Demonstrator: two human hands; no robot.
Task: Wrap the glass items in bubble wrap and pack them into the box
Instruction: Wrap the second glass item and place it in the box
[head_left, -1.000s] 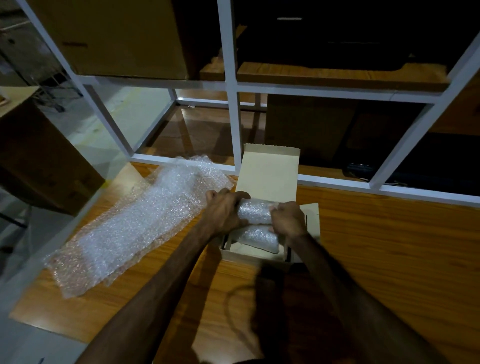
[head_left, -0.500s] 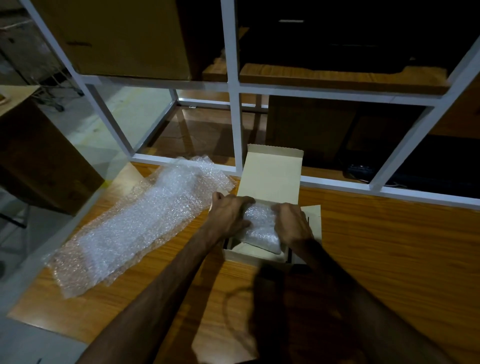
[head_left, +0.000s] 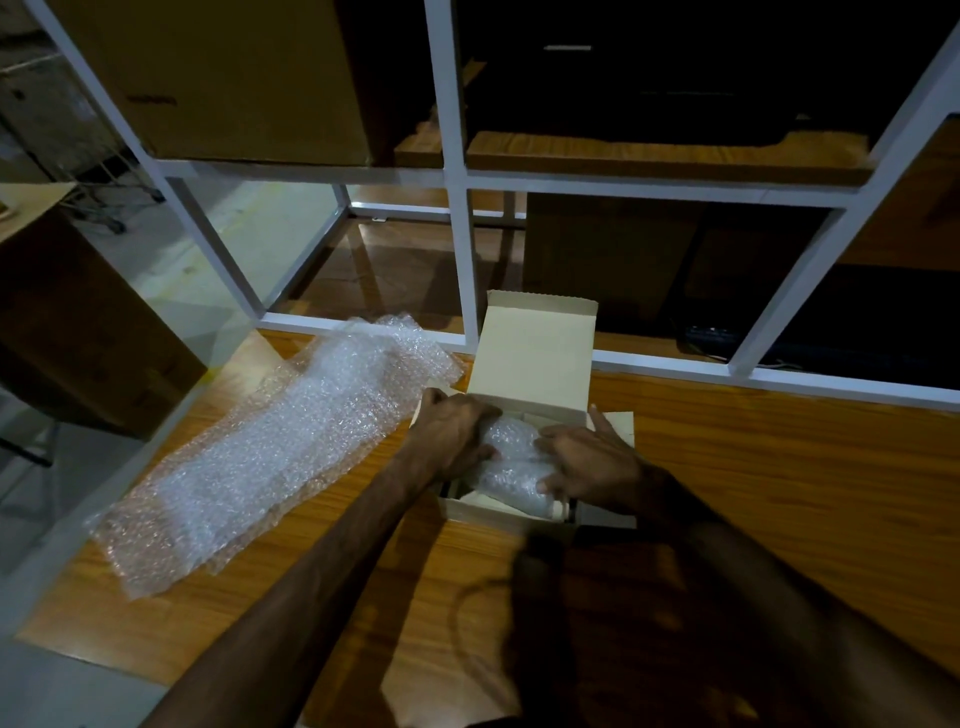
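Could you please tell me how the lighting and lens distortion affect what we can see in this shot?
Head view: dim overall; the person's shadow darkens the table near the box; the spare bubble wrap catches the light; the white shelf frame splays outward, wide-angle distortion; shelf recesses at upper right are nearly black.

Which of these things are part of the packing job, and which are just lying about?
Part of the job:
- small cardboard box, lid open
- bubble-wrapped bundles inside it
- left hand and right hand, both on the bundles
- spare bubble wrap sheet on the wooden table

Just lying about:
- white shelf frame
- large brown cartons on and beside it
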